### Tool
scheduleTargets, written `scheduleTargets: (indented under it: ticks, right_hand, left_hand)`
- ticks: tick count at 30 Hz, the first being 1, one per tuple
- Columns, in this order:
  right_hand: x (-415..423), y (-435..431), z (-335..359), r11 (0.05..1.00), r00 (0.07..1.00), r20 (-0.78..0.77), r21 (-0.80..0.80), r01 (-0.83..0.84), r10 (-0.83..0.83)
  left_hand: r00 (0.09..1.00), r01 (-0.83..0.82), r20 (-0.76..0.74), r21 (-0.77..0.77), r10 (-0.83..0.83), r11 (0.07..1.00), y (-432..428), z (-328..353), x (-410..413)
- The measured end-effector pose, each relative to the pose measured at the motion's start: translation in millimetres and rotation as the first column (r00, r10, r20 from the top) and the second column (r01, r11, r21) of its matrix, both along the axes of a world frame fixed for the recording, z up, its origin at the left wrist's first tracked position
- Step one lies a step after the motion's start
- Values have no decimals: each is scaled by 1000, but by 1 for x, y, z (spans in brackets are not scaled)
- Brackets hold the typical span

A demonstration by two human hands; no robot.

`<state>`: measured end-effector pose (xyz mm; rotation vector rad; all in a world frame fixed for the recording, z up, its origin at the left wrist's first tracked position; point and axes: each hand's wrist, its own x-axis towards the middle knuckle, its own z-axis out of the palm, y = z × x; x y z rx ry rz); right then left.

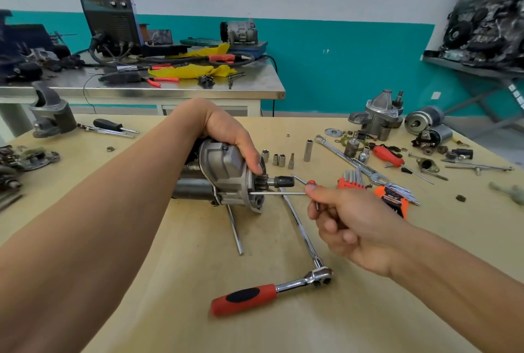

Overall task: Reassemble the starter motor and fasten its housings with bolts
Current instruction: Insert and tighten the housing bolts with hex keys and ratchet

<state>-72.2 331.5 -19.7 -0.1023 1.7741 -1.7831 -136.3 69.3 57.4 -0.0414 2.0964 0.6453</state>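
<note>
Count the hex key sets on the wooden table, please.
2. The red-holder set lies right of the starter motor; the orange-holder set lies just right of it, beyond the right hand. Clutter may hide more.

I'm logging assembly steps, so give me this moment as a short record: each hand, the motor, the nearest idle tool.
left hand: grips the starter motor from above
right hand: pinches a thin metal rod, its tip at the motor's flange
motor pose: on its side, pinion end toward the right hand
idle tool: red-handled ratchet lying on the table, untouched
</note>
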Motion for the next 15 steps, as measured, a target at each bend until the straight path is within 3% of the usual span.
scheduleTargets:
  ticks: [2, 4, 6, 8, 10, 12, 15]
  right_hand:
    - [3, 1, -6, 993, 973, -230, 115, -1, 27]
    - [3, 3, -14, 978, 839, -538, 204, 36, 82]
    - [-2, 6, -21, 985, 614, -785, 159, 70, 83]
    - [-6, 12, -25, 978, 276, -948, 188, 86, 157]
    - [-14, 19, -28, 933, -65, -937, 334, 133, 344]
    - [-27, 28, -27, 890, -328, -827, 422, 171, 456]
    - [-47, 33, -18, 881, -570, -681, 428, 200, 460]
  left_hand:
    - [1000, 9, -3, 5, -9, 1000, 0, -1, 1]
    - [1000, 12, -3, 18, -12, 1000, -1, -2, 1]
    - [1000, 10, 0, 21, -10, 1000, -3, -3, 1]
    - [1000, 26, -7, 18, -26, 999, -2, -2, 1]
    - [1000, 25, -16, 21, -24, 999, -2, -2, 2]
    - [1000, 13, -20, 20, -13, 1000, -2, -1, 1]
    - [1000, -11, -22, 14, 11, 1000, -1, -2, 1]
